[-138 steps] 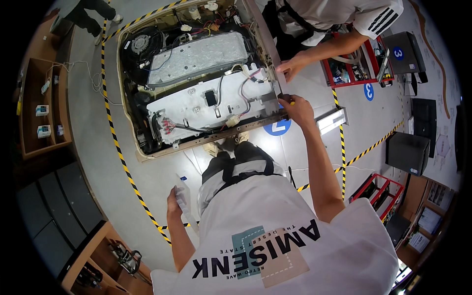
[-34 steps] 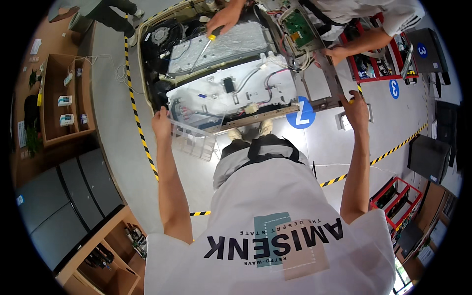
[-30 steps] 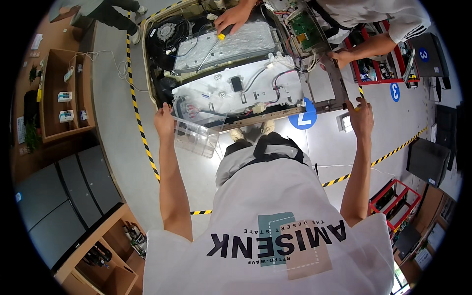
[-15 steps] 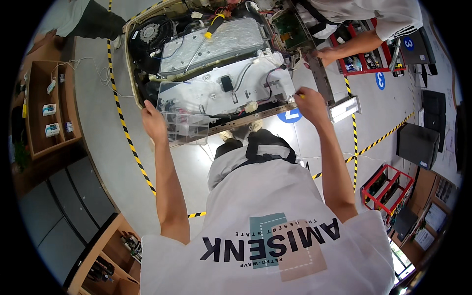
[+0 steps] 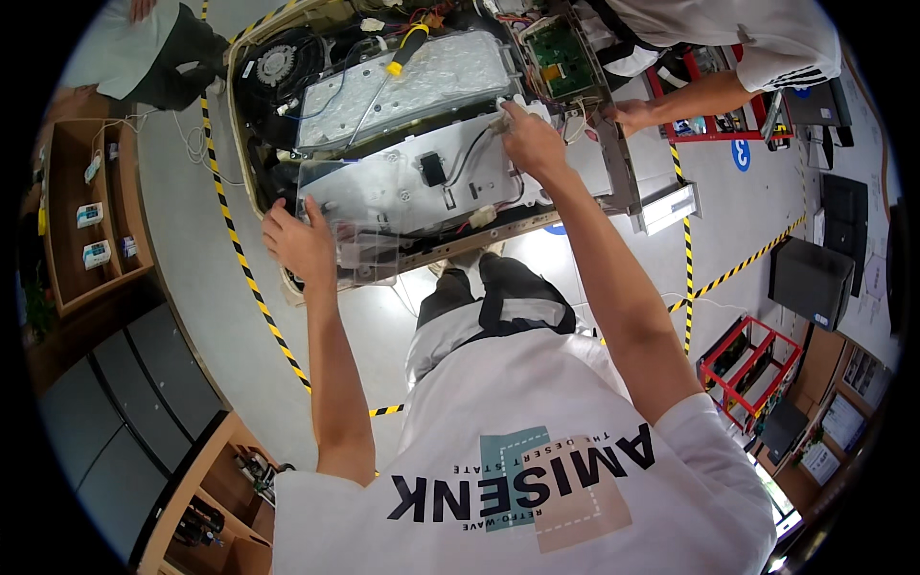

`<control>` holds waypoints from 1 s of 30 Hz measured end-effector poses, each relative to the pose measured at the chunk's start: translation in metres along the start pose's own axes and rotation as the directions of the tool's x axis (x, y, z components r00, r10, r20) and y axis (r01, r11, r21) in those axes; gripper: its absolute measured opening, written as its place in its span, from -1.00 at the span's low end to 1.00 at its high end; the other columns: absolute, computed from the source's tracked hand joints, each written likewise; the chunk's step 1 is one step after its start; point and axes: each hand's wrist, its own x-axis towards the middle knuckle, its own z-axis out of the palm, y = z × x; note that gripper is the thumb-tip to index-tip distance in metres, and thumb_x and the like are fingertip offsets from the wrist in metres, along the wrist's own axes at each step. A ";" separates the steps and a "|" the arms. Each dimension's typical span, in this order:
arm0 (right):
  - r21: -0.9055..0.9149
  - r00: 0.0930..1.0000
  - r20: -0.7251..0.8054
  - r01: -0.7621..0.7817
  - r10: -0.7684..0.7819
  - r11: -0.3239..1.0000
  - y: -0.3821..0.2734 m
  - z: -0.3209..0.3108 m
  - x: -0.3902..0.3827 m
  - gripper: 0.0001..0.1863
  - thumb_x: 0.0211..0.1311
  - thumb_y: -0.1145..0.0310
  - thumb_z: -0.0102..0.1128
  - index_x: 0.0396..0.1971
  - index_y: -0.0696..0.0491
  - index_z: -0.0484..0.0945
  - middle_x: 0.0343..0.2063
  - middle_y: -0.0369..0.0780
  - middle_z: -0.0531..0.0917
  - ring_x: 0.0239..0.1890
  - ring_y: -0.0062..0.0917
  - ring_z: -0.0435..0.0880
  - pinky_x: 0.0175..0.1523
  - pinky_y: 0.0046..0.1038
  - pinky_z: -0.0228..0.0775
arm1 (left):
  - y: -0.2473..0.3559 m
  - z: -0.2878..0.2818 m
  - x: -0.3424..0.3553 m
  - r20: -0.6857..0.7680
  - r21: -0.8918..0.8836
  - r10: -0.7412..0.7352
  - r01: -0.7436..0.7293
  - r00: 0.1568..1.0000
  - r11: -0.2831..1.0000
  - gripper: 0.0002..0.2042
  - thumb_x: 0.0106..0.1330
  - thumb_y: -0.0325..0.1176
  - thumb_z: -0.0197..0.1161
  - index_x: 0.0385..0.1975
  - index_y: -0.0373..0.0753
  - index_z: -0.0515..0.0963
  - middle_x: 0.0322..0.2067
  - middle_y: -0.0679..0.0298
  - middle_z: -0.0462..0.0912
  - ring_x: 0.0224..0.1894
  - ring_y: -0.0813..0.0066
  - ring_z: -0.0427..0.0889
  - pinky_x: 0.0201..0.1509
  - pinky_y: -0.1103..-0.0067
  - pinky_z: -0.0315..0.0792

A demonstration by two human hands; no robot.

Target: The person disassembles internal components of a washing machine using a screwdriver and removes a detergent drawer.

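An opened appliance (image 5: pixel 450 244) with its inner parts exposed stands before me. A white metal panel (image 5: pixel 412 187) carrying a small black block lies on its near side. My left hand (image 5: pixel 305 247) is at the near left corner, thumb and fingers apart, touching the edge of a clear plastic box (image 5: pixel 369 254). Reaching over the panel, my right hand (image 5: pixel 535 144) has its fingers closed at the panel's far right, near a dark cable and white connector; what they pinch is hidden. A yellow-and-black screwdriver (image 5: pixel 407 50) rests on the foil-covered plate (image 5: pixel 412 81).
A co-worker's hand (image 5: pixel 631 117) touches the right side frame beside a green circuit board (image 5: pixel 561 62). Another person (image 5: pixel 144 48) stands at far left. Red tool racks (image 5: pixel 752 364) and a wooden shelf (image 5: pixel 101 211) flank the floor, marked with striped tape (image 5: pixel 235 230).
My right hand has moved from the panel's near right corner up and left onto its far right part. My left hand's fingers have spread. The co-worker's hand stays at the frame.
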 end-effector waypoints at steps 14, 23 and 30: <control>-0.059 0.995 0.049 0.092 -0.089 0.994 0.003 -0.015 0.013 -0.76 0.02 0.26 0.25 -0.25 -0.11 0.57 -0.23 -0.16 0.53 -0.21 -0.20 0.61 -0.12 -0.23 0.45 | 0.197 0.067 -0.028 0.320 -0.602 0.666 -0.398 0.674 0.692 -0.69 0.09 -0.32 0.31 -0.16 -0.24 0.54 -0.14 0.18 0.53 -0.04 0.15 0.46 0.01 0.28 0.32; 0.276 0.979 -0.012 0.201 -0.206 0.940 0.027 -0.056 0.004 -0.69 0.03 0.29 0.24 -0.16 -0.07 0.60 -0.28 -0.13 0.58 -0.25 -0.25 0.60 -0.08 -0.35 0.42 | 0.201 0.090 -0.016 0.588 -0.808 0.644 0.326 0.488 0.491 -0.70 0.24 -0.41 0.20 -0.08 -0.44 0.48 -0.42 0.21 0.63 -0.50 0.50 0.53 -0.43 0.58 0.37; 0.194 0.983 0.001 0.178 -0.182 0.965 0.018 -0.100 -0.002 -0.74 0.07 0.29 0.22 -0.23 0.07 0.62 -0.25 -0.16 0.66 -0.18 -0.30 0.63 -0.07 -0.39 0.42 | 0.200 0.078 -0.001 0.723 -0.647 0.617 0.617 0.311 0.448 -0.72 0.35 -0.32 0.10 -0.07 -0.38 0.48 -0.41 0.31 0.61 -0.55 0.71 0.34 -0.47 0.74 0.24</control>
